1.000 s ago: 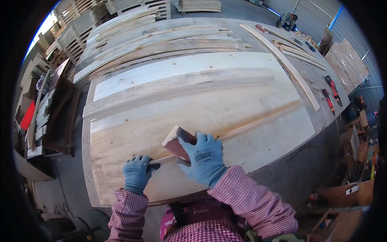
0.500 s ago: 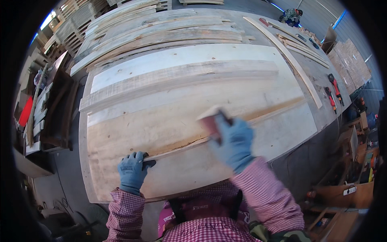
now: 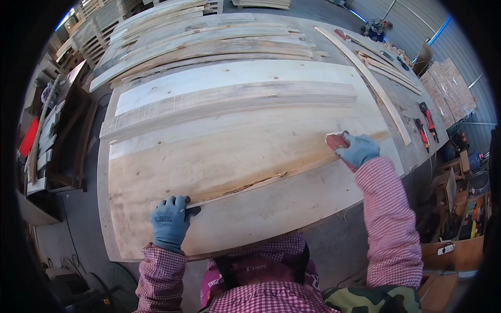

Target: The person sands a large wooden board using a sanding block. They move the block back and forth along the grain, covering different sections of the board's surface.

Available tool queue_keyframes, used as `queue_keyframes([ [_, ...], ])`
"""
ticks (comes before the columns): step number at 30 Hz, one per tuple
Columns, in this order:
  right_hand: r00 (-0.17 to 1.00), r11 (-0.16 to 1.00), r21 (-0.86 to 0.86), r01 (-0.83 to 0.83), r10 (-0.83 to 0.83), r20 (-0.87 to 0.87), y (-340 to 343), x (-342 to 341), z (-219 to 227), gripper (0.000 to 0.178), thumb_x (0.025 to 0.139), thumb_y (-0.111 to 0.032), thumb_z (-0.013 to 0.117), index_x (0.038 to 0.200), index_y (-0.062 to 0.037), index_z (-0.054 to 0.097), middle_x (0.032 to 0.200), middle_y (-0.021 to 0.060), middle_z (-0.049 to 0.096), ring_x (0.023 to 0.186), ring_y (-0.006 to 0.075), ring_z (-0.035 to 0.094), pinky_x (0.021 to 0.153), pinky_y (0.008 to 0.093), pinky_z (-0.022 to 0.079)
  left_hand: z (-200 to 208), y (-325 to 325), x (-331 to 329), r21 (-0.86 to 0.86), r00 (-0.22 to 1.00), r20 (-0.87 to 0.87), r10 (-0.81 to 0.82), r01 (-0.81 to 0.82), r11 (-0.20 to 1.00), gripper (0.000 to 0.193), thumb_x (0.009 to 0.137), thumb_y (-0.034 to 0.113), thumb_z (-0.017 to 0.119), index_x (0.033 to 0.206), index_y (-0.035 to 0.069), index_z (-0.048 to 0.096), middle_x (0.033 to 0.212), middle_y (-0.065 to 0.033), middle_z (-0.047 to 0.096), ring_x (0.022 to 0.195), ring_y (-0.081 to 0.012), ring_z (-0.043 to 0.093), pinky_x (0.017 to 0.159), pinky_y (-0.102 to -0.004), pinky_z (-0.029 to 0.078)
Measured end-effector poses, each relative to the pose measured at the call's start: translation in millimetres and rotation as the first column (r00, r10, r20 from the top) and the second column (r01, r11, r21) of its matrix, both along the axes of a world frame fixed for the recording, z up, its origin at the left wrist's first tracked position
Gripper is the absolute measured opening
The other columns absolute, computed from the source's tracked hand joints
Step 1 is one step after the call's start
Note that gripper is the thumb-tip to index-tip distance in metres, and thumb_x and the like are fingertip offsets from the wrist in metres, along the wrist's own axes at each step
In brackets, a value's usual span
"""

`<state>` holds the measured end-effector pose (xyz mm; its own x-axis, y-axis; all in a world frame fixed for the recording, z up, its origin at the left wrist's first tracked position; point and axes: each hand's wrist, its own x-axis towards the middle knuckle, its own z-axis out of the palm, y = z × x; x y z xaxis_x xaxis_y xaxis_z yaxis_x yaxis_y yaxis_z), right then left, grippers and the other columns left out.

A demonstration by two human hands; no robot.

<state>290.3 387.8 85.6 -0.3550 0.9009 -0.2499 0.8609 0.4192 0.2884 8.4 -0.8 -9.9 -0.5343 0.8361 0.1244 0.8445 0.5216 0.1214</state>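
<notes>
A long, thin wooden board [image 3: 284,175] with a dark, rough bark-like stretch along it lies slantwise over a pale panel [image 3: 240,221] on the work table. My left hand [image 3: 170,220], in a blue glove with dark fingertips, pinches the board's left end between thumb and fingers. My right hand [image 3: 361,149], gloved the same way, is closed around a red-brown sanding block [image 3: 336,141]. The block rests on or just over the board toward its right end. Its underside is hidden from view.
Beyond lies a stack of planed strips [image 3: 229,101]. More rough planks [image 3: 209,50] spread across the far table. A long batten [image 3: 365,78] and red-and-black power tools [image 3: 428,121] lie at right. A person [image 3: 377,28] crouches at the far right.
My right hand has slid right and slightly away along the board with the sanding block. My left hand keeps its hold on the left end. The view has shifted slightly.
</notes>
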Motion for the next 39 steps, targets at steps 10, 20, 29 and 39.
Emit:
queue_keyframes([
  [10, 0.862, 0.625, -0.604, -0.495, 0.44, -0.251, -120, -144, 26, 0.075, 0.082, -0.062, 0.06, 0.141, -0.0158, 0.056, 0.129, 0.0221, 0.063, 0.122, 0.0389, 0.058, 0.106, 0.0439, 0.043, -2, 2, -1, 0.034, 0.999, -0.039, -0.036, 0.037, 0.999, 0.034, 0.078, 0.04, 0.078, 0.098, 0.016, 0.064, 0.087, -0.0058, 0.063, 0.08, -0.0286, 0.063, 0.068, -0.0427, 0.05],
  [20, 0.976, 0.955, -0.262, -0.141, 0.179, 0.126, 12, -7, 25, 0.074, 0.085, -0.066, 0.051, 0.141, -0.0185, 0.055, 0.132, 0.0153, 0.063, 0.12, 0.0344, 0.06, 0.107, 0.041, 0.042, -6, 2, -1, 0.037, 0.999, 0.013, -0.031, 0.031, 0.999, 0.036, 0.076, 0.041, 0.079, 0.098, 0.017, 0.064, 0.087, -0.0053, 0.063, 0.08, -0.0282, 0.063, 0.068, -0.0429, 0.05],
  [29, 0.696, 0.697, -0.19, -0.692, 0.572, -0.435, -179, -151, -15, 0.069, 0.082, -0.056, 0.065, 0.138, -0.0169, 0.059, 0.102, 0.0226, 0.063, 0.097, 0.0366, 0.062, 0.086, 0.0492, 0.048, -5, -2, -7, -0.003, 0.999, 0.047, -0.013, 0.013, 1.0, 0.035, 0.073, 0.032, 0.081, 0.099, 0.017, 0.063, 0.091, -0.0058, 0.063, 0.084, -0.0294, 0.063, 0.07, -0.0438, 0.05],
  [39, 0.975, 0.996, 0.034, -0.081, 0.086, -0.206, -20, 3, -28, 0.07, 0.082, -0.054, 0.059, 0.141, -0.0174, 0.055, 0.117, 0.0151, 0.069, 0.106, 0.0315, 0.065, 0.092, 0.0451, 0.051, 0, -6, -7, -0.041, 0.998, 0.055, -0.013, 0.015, 0.999, 0.036, 0.071, 0.029, 0.083, 0.1, 0.016, 0.065, 0.093, -0.0057, 0.064, 0.086, -0.03, 0.063, 0.071, -0.044, 0.049],
])
